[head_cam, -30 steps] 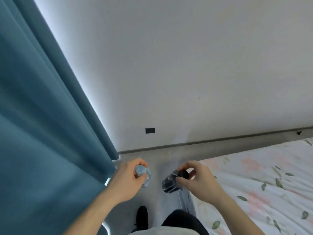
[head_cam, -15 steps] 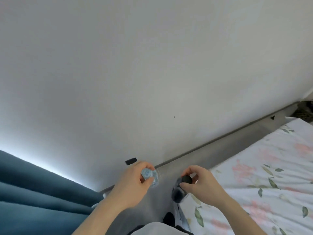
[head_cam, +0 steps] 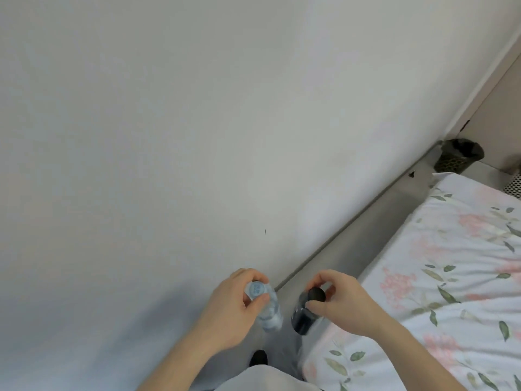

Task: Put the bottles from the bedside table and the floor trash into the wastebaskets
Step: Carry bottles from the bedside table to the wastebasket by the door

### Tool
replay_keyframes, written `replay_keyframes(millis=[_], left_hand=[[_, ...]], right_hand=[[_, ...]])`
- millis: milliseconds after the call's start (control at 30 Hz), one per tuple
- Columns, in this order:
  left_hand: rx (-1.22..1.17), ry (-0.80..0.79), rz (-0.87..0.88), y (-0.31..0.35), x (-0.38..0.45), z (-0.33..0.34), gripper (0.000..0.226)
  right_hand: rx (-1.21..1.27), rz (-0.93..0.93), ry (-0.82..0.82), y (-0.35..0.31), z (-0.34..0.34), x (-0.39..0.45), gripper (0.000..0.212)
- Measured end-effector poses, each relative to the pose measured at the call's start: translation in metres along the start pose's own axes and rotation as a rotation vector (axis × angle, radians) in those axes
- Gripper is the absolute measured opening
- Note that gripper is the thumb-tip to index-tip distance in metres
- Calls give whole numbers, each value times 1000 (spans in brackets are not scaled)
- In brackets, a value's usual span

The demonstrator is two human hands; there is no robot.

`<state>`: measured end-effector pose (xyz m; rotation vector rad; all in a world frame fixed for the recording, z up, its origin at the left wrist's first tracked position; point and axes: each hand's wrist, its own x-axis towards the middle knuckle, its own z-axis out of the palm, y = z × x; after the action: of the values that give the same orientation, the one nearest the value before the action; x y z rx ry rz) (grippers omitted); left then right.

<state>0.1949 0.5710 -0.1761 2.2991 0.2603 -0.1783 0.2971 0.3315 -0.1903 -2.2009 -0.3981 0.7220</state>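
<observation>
My left hand [head_cam: 231, 309] grips a clear plastic bottle [head_cam: 269, 311] by its neck, just under the pale blue cap; the bottle hangs down over the floor. My right hand [head_cam: 344, 303] pinches a dark bottle [head_cam: 304, 316] at its black cap, and it hangs beside the bed edge. The two bottles are close together but apart. A dark mesh wastebasket [head_cam: 458, 159] with a black liner stands far off at the upper right, in the corner past the bed's end.
A white wall [head_cam: 169, 136] fills the left and centre. A narrow grey floor strip [head_cam: 375, 235] runs between the wall and a bed with a floral sheet [head_cam: 451, 277] toward the wastebasket. My shoe [head_cam: 258, 358] shows below. A white perforated object [head_cam: 513, 184] sits at the right edge.
The view has swung right: the teal curtain has left the frame and the wastebasket has come into sight. Both hands keep the same hold on their bottles.
</observation>
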Motion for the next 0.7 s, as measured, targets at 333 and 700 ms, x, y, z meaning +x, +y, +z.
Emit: replay_keyframes(millis=[333,700], left_hand=[[76,-228,150,29,130,5,15],[58,-349,256,128,305,64,16]], right_hand=[[164,172,264,13,-54,33,18],[240,305,480,84,-175,95,19]])
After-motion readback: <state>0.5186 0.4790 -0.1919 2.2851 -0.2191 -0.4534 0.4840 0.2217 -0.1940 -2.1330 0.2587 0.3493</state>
